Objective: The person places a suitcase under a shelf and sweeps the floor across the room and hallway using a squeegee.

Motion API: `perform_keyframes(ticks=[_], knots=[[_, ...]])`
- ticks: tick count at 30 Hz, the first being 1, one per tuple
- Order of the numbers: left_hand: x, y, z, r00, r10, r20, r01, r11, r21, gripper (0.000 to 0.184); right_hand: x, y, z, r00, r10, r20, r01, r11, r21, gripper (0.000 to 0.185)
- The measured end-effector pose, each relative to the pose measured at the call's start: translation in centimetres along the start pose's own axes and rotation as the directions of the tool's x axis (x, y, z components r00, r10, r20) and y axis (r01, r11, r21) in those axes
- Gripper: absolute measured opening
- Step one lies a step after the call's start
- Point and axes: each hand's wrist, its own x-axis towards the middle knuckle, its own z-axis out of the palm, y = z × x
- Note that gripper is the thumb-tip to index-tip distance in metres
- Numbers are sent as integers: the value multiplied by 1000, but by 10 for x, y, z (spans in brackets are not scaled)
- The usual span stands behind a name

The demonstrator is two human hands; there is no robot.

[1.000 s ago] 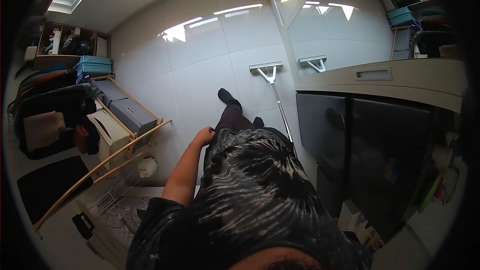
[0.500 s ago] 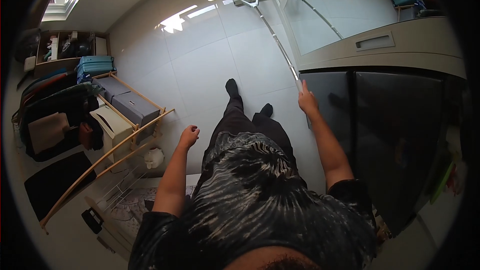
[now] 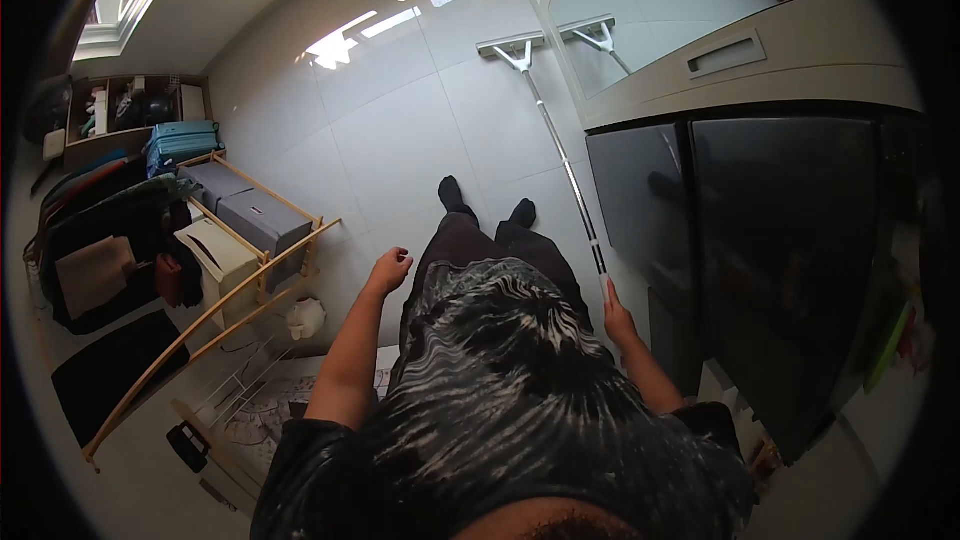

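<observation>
My right hand [image 3: 619, 320] is wrapped around the lower end of a mop's handle, close beside my right hip. From there the long metal pole of the mop [image 3: 560, 145] slants forward over the floor. Its wide, flat head [image 3: 510, 44] lies on the pale tiles, with one end up against the reflective panel. My left hand [image 3: 392, 268] hangs in the air at my left side, its fingers loosely curled and nothing in them.
Right of me stand dark glossy doors [image 3: 780, 230] and a beige drawer front [image 3: 725, 55]. A reflective panel [image 3: 640, 10] mirrors the mop head. On the left are a wooden rack [image 3: 265, 260], grey boxes [image 3: 265, 218], a turquoise case [image 3: 182, 143] and hanging clothes [image 3: 95, 230].
My right hand has drawn back towards my hip, pulling the mop with it. The mop head has slid nearer and now meets the panel. My rear foot has come forward.
</observation>
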Motion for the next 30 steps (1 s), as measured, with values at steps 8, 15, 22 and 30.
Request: perform_keyframes(ticks=[8, 15, 22, 30], knots=[[23, 54, -3, 996, 85, -17, -86, 995, -58, 39, -183, 167, 36, 997, -67, 41, 73, 984, -165, 63], [-4, 45, 6, 996, 69, -56, -71, 996, -44, 42, -21, 37, -47, 931, -348, -108, 320, 922, -217, 70], [-69, -21, 28, 978, -125, -166, 97, 981, -169, 40, 208, -285, -90, 875, -483, -41, 475, 871, -122, 80], [-150, -118, 81, 897, -385, -218, 287, 882, -374, 42, 223, -461, -61, 831, -522, 194, 555, 800, -227, 82]])
